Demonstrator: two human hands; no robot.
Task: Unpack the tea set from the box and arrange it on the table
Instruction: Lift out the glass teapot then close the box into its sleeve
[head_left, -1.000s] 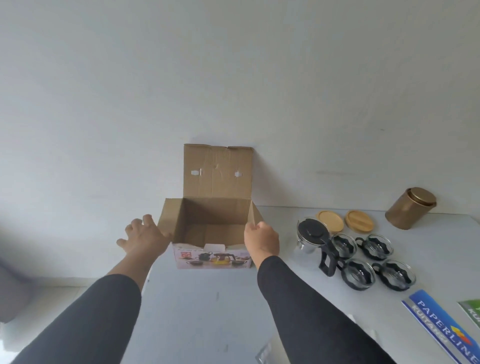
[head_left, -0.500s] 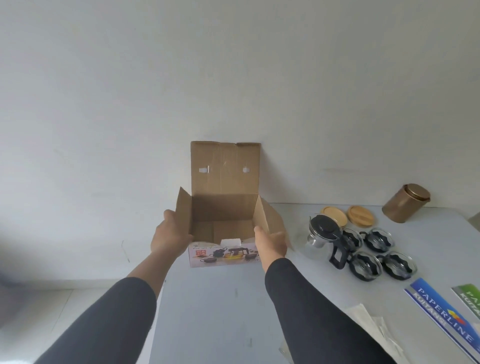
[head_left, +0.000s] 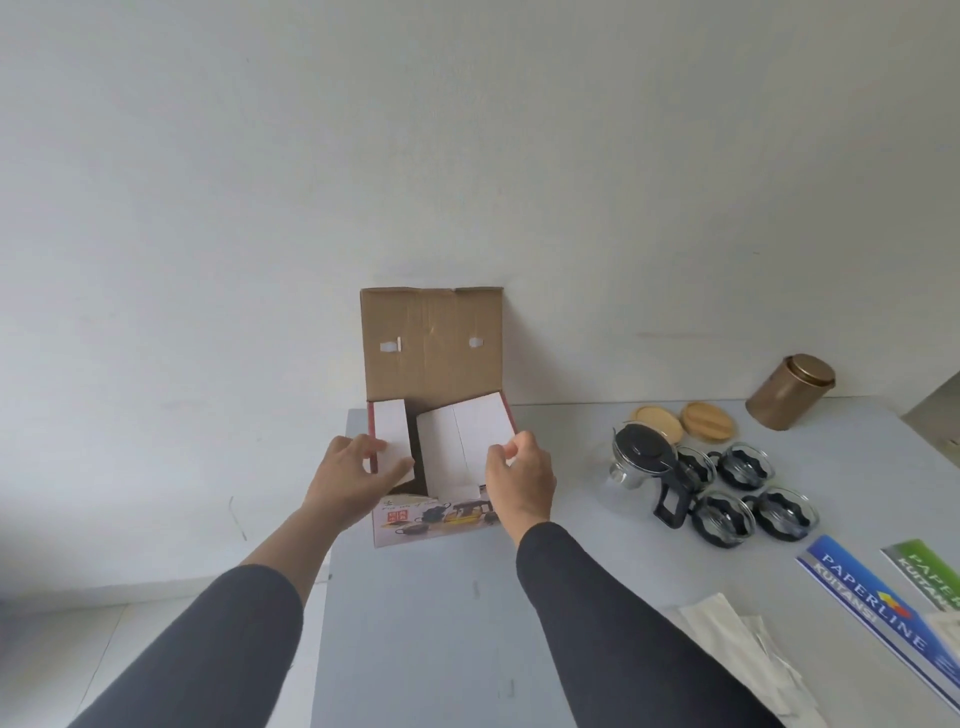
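Observation:
The cardboard tea set box (head_left: 431, 522) stands on the grey table (head_left: 447, 623) against the wall, its big lid flap (head_left: 432, 343) upright. Both side flaps are folded inward over the opening, white sides up. My left hand (head_left: 349, 475) presses the left flap (head_left: 390, 437); my right hand (head_left: 521, 474) holds the edge of the right flap (head_left: 465, 434). To the right sit a glass teapot (head_left: 644, 460) with a black lid and handle, and several glass cups (head_left: 748, 499) with black holders. The box's inside is hidden.
Two wooden lids (head_left: 683, 418) and a bronze canister (head_left: 789, 391) lie at the back right. Blue (head_left: 878, 605) and green (head_left: 930, 571) paper packs and white wrapping paper (head_left: 748, 654) lie at the front right. The table's left edge runs just beside the box.
Both hands have swung the side flaps from standing open to folded inward over the box. The view has shifted slightly.

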